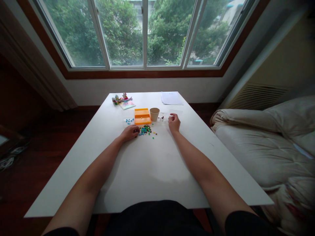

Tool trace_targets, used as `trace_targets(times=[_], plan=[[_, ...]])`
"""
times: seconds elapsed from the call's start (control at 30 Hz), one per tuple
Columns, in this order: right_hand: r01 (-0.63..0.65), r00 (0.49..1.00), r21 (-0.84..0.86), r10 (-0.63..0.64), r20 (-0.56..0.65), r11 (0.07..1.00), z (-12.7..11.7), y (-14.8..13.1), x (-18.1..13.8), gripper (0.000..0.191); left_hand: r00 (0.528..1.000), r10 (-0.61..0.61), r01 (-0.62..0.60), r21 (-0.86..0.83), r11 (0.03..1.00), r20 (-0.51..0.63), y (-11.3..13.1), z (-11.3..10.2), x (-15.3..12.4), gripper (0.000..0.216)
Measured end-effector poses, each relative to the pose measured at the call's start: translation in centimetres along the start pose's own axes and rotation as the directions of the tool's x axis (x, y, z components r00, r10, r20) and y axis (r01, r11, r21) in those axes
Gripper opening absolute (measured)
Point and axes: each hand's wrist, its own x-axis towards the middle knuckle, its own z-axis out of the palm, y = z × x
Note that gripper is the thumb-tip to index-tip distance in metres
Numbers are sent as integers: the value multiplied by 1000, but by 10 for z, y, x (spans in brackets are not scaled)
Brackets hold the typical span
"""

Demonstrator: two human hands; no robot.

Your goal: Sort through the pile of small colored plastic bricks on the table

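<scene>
Left hand [130, 132]: palm side down at the near left of the set-up, fingers curled inward, fingertips at the left edge of a loose heap of tiny green, blue, yellow and dark pieces [145, 130]. Whether a piece is pinched between the fingers cannot be told at this size. The heap lies directly on the white rectangular table [152, 164], in front of an open orange plastic box [142, 112]; a few strays are scattered to its right.

Right hand [174, 123]: fingers bent, loosely half closed, well apart from the heap. Grip contents cannot be told. Just to its left, a small group of dark red pieces [161, 118].

Box: hinge line running left to right. At its right side, a tan tapered paper cup [154, 114], upright. At its left side, a scatter of small light-blue pieces [129, 121].

Far left of table: a cluster of small colourful figurines [119, 99], with a flat pastel card [128, 105] just in front. Far right: white paper sheets [171, 98], lying flat near the table's back edge
</scene>
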Motion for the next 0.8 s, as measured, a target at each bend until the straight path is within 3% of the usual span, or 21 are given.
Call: trace_targets(times=[0.1, 0.37, 0.8], plan=[[0, 1000, 41, 0, -2, 999, 9, -10, -9, 29, 1000, 0, 0, 7, 1000, -8, -1, 1, 0, 15], [215, 945, 54, -222, 240, 975, 20, -22, -24, 26, 1000, 11, -10, 34, 999, -16, -4, 3, 1, 13], [229, 914, 23, -223, 339, 973, 21, -21, -25, 22, 994, 10, -10, -1, 1000, -110, -3, 5, -1, 10]])
